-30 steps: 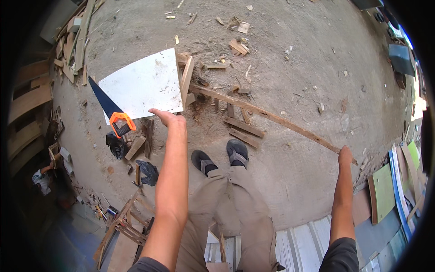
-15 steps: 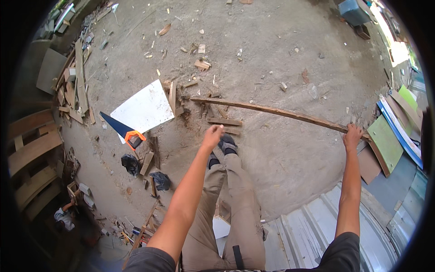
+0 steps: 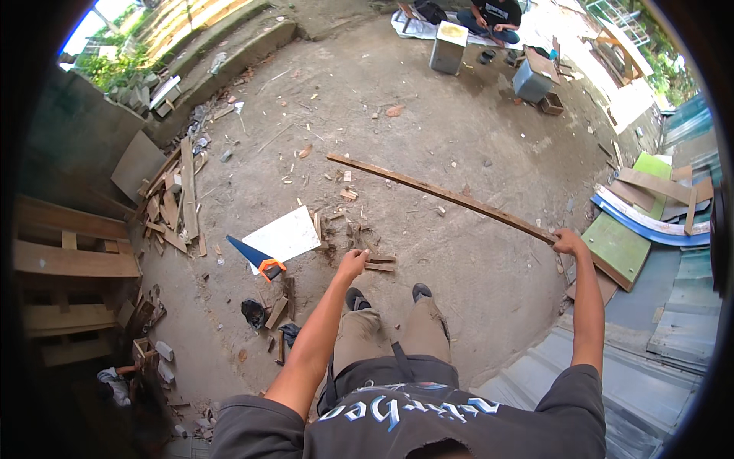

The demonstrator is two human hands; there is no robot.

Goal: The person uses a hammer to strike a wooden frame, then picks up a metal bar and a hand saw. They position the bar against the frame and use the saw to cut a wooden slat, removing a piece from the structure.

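Note:
My right hand [image 3: 567, 242] is closed around the near end of a long, thin wooden strip [image 3: 447, 196]. The strip slants away to the far left, and its far end appears raised over the dirt ground. My left hand [image 3: 353, 264] has its fingers curled together, apart from the strip; whatever may be in them is hidden. Beside it, short wood pieces [image 3: 380, 264] lie on the ground in front of my shoes. To the left, a handsaw [image 3: 256, 257] with a dark blade and orange handle rests partly on a white board [image 3: 284, 236].
Scrap wood [image 3: 172, 203] is heaped at the left. Black plastic bags [image 3: 254, 313] lie near my left leg. Green panels [image 3: 614, 243] and corrugated metal sheets [image 3: 527, 386] line the right side. Another person [image 3: 497, 17] sits at the back near a grey box [image 3: 449, 50].
The view has tilted up, showing more of the far yard. The wooden strip has swung, its far end now farther out, still in my right hand. My feet have moved apart.

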